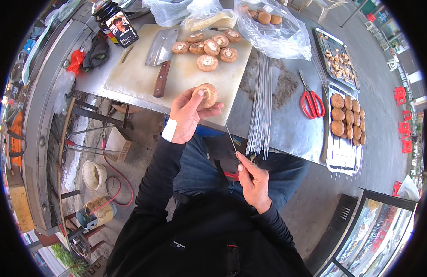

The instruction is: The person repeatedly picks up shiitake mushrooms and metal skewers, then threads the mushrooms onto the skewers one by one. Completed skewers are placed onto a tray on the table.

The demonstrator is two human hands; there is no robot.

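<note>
My left hand (189, 114) holds a brown mushroom cap (208, 96) with the thumb on its face, over the near edge of a white cutting board (130, 78). A thin metal skewer (228, 130) runs from my right hand (254, 180) up to the mushroom's lower edge; whether its tip is inside I cannot tell. Several mushrooms (207, 63) lie stem side up on the board beside a cleaver (162, 48) with a wooden handle. A bundle of metal skewers (260, 104) lies right of the board. Skewered mushrooms (338, 114) rest on a white tray (343, 159).
Red-handled scissors (312, 104) lie between the skewer bundle and the white tray. Behind that tray is another with mushroom stems (338, 65). A clear plastic bag (286, 38) holds mushrooms at the back. A phone (122, 30) leans against a dark bottle (104, 12) at the back left.
</note>
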